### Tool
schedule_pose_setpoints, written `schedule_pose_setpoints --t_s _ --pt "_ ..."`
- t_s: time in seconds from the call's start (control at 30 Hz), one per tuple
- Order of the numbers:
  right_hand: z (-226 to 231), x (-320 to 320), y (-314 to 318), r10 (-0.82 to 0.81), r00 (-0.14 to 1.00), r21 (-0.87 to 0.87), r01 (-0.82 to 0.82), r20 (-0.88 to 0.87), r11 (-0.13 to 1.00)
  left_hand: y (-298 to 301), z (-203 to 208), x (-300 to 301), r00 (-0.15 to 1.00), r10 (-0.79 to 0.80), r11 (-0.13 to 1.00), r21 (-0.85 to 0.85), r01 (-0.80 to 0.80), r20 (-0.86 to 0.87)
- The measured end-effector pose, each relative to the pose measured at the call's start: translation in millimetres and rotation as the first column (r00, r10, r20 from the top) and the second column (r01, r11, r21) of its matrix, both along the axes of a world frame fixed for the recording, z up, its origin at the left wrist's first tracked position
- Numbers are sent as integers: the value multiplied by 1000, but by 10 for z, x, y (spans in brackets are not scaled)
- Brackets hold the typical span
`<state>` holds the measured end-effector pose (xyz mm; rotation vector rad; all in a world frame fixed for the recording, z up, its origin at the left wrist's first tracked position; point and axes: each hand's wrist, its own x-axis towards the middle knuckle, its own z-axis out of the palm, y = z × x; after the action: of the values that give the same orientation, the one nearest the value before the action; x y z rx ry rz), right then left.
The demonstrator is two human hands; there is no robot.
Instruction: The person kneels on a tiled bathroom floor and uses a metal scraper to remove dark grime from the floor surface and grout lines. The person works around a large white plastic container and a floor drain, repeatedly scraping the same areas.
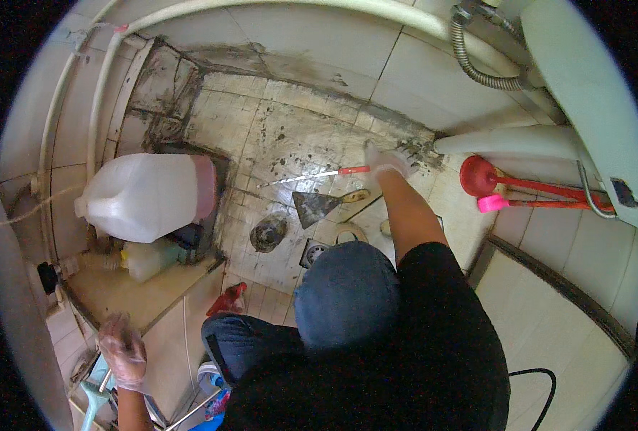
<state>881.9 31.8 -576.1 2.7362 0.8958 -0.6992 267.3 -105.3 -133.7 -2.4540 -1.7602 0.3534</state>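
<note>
My right hand (389, 161), in a clear plastic glove, reaches down to the tiled floor by the far wall, thumb spread from its fingers beside dark debris (414, 149). The red handle of a long thin metal tool (312, 176) ends right against this glove; it does not look gripped. Below it lies a triangular scraper (315, 208) with a dirty metal blade and worn handle. My left hand (123, 352), gloved too, rests loosely at the edge of a low cabinet (168, 291), its fingers slightly bent and nothing visible in them.
A large translucent jug (146, 197) and a smaller bottle (150, 260) stand at left. A dark round lump (269, 233) and floor drain (315, 253) are near my knee. A red plunger (479, 176) and pink-headed tool (493, 203) lie right, under a white pipe (509, 145).
</note>
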Motion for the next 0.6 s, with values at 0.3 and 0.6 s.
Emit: schedule_pose_setpoints --t_s 0.3,0.6 --pt "150 -456 239 149 942 -202 -215 -301 955 137 178 -632 1000 14 1000 12 -14 18" --pt "-30 -954 -469 171 983 117 -163 -59 980 -180 119 -1259 999 6 997 81 -9 41"
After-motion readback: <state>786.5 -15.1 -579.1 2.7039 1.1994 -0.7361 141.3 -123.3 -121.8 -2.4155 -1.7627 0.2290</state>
